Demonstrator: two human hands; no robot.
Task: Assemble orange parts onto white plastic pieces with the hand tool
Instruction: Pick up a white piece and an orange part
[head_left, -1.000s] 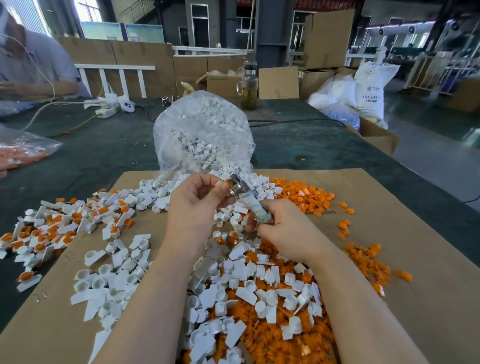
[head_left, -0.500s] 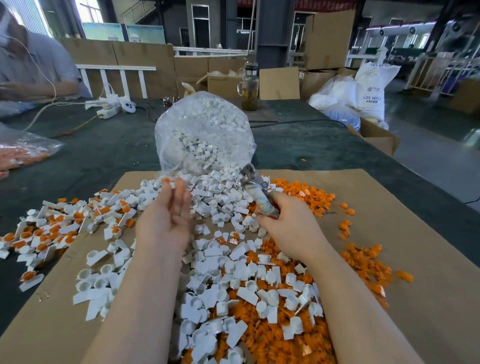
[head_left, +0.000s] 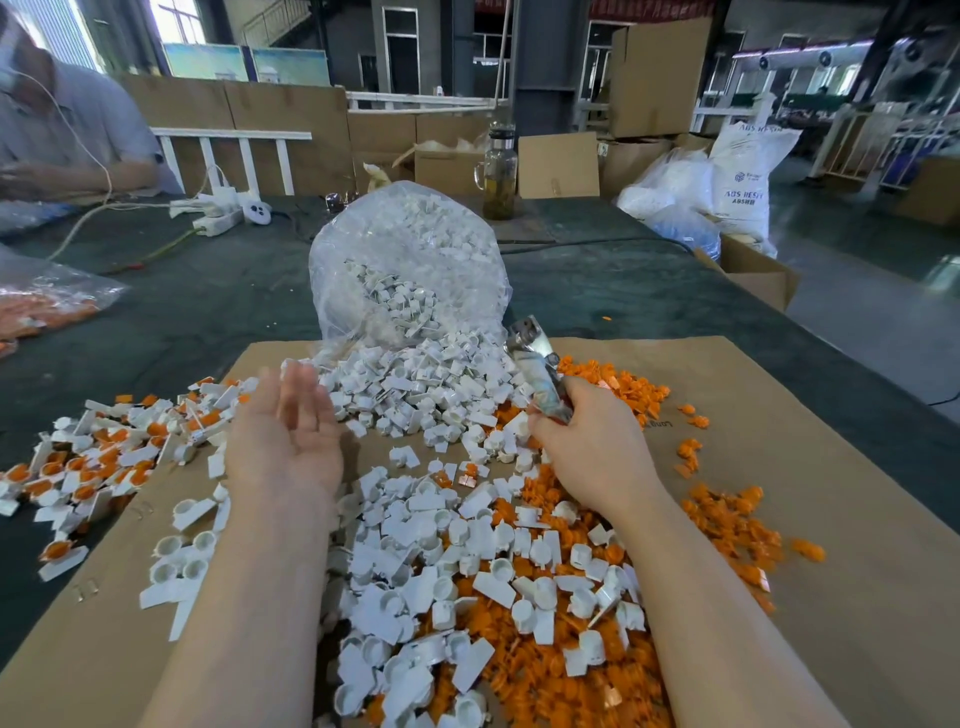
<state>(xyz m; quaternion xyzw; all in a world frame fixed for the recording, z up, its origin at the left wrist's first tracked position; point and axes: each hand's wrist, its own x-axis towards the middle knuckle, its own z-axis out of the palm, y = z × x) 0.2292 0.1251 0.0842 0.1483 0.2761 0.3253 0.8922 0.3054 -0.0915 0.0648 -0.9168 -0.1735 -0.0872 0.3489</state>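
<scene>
My right hand (head_left: 587, 447) is shut on the hand tool (head_left: 537, 371), a taped handle with a metal tip that points up and away. My left hand (head_left: 291, 431) hovers palm up with fingers apart and nothing in it, left of the tool. Loose white plastic pieces (head_left: 441, 561) lie heaped between my forearms over a bed of orange parts (head_left: 519, 670). More orange parts (head_left: 618, 389) are piled behind my right hand. White pieces with orange inserts (head_left: 104, 457) are spread at the left edge of the cardboard sheet (head_left: 831, 597).
A clear bag of white pieces (head_left: 410, 265) stands open at the back of the cardboard. Another person sits at the far left beside a bag of orange parts (head_left: 47, 306). A power strip (head_left: 223, 218), a glass jug (head_left: 500, 176) and cartons lie beyond.
My left hand has left the tool tip, swung left and turned palm up, open. The piece it held at the tip is gone from it. My right hand keeps the tool raised.
</scene>
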